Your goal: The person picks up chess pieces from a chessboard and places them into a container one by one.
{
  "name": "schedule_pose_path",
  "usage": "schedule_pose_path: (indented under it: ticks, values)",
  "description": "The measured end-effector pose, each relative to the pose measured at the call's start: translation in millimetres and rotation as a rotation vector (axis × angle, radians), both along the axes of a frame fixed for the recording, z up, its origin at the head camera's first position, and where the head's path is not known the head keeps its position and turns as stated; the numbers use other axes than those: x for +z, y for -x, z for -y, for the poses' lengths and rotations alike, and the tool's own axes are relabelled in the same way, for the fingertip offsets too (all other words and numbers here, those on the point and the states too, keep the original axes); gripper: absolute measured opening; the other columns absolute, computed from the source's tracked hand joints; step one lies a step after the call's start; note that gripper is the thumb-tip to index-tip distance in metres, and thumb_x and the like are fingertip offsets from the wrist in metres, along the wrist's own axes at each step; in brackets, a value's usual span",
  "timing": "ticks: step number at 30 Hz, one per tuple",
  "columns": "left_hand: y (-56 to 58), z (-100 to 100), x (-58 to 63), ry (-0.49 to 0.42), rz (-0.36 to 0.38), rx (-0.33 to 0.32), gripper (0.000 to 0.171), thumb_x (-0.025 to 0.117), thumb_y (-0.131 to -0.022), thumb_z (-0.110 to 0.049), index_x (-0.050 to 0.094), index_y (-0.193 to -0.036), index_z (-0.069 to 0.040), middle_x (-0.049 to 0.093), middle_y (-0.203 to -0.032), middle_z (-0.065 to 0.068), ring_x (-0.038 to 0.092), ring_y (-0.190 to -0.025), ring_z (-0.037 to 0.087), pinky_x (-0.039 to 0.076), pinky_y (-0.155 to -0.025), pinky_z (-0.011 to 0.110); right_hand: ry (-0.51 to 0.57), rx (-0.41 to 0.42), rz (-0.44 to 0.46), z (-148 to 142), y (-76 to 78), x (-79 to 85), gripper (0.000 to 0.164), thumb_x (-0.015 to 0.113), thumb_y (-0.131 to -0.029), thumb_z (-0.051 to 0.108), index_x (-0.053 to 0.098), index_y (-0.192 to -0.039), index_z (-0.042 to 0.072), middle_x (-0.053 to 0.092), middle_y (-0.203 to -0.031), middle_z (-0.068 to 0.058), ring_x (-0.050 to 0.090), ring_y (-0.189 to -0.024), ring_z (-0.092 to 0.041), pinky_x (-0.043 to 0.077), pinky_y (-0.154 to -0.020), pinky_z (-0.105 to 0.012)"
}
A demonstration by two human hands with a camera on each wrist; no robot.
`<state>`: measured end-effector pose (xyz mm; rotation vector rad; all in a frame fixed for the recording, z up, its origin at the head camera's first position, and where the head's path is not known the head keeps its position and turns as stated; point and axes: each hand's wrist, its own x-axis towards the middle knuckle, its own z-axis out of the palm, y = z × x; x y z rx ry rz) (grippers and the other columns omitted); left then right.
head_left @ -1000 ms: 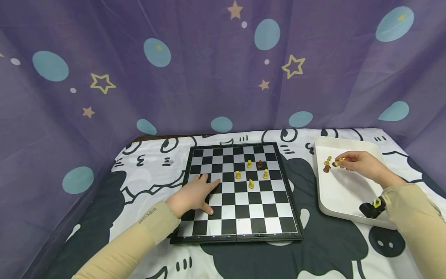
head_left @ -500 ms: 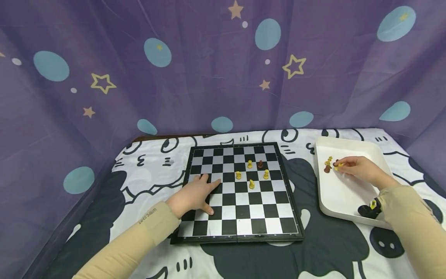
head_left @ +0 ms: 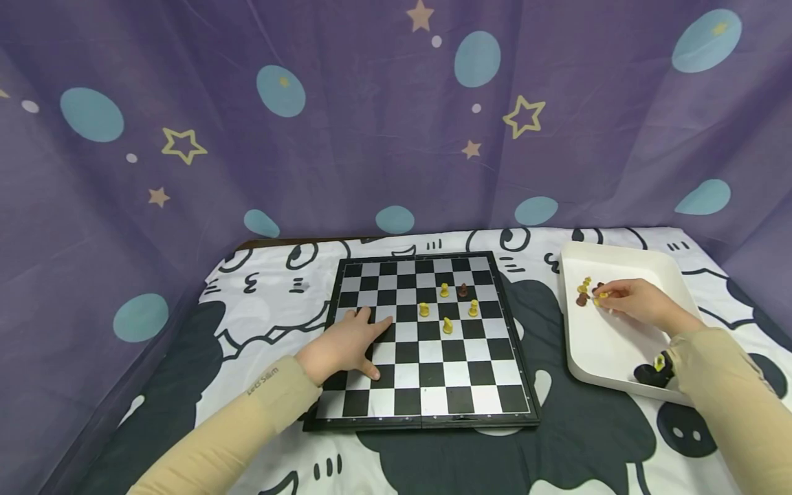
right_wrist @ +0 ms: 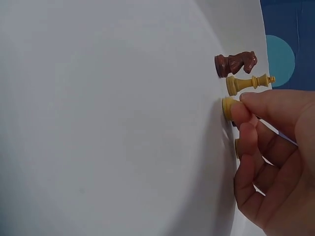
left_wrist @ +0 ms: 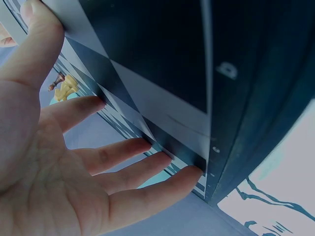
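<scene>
Purple curtain behind a patterned cloth. Left hand, spread and grasping nothing, rests on the chessboard, which bears four yellow pieces and one brown piece. Right hand pinches a yellow chess piece inside the white tray, near a yellow king and a brown knight.

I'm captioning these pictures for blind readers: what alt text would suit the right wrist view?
A right hand pinches a yellow chess piece in a white tray. Beside it are a dark red knight and a narrow-stemmed yellow piece; another yellow piece is mostly hidden behind the hand.
</scene>
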<state>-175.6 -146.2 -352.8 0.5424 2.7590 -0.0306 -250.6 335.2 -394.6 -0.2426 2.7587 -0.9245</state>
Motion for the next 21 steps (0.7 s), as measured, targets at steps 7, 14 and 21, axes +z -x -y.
schedule_pose_path:
  ticks: [7,14,21]
  values:
    - [-0.4,-0.2,0.9,0.004,0.005,-0.002,0.097,0.083,-0.064,-0.042,0.038,-0.146,-0.016,0.043,-0.131,0.025,0.044,-0.119,0.042,0.045,-0.094,0.049,-0.024,0.012,-0.017,0.2,0.1,0.4,0.038,0.064,-0.089,0.016,0.059,-0.115,-0.012,0.063,-0.078,0.001,0.048,-0.064,-0.001,0.041,-0.058,-0.020]
    - [0.5,-0.2,0.9,0.004,0.007,0.002,0.098,0.083,-0.064,-0.042,0.038,-0.147,-0.016,0.042,-0.134,0.025,0.043,-0.121,0.043,0.045,-0.095,0.049,-0.036,0.023,-0.021,-0.7,-0.2,3.9,0.039,0.064,-0.089,0.017,0.058,-0.116,-0.012,0.063,-0.077,0.000,0.050,-0.063,-0.001,0.040,-0.061,-0.020]
    - [0.0,0.6,0.4,0.000,0.010,0.002,0.098,0.082,-0.064,-0.041,0.037,-0.147,-0.016,0.042,-0.133,0.025,0.043,-0.121,0.042,0.046,-0.094,0.049,-0.055,0.019,-0.024,-3.0,-1.2,8.7,0.039,0.063,-0.089,0.016,0.059,-0.116,-0.012,0.064,-0.079,-0.001,0.049,-0.066,-0.001,0.040,-0.062,-0.019]
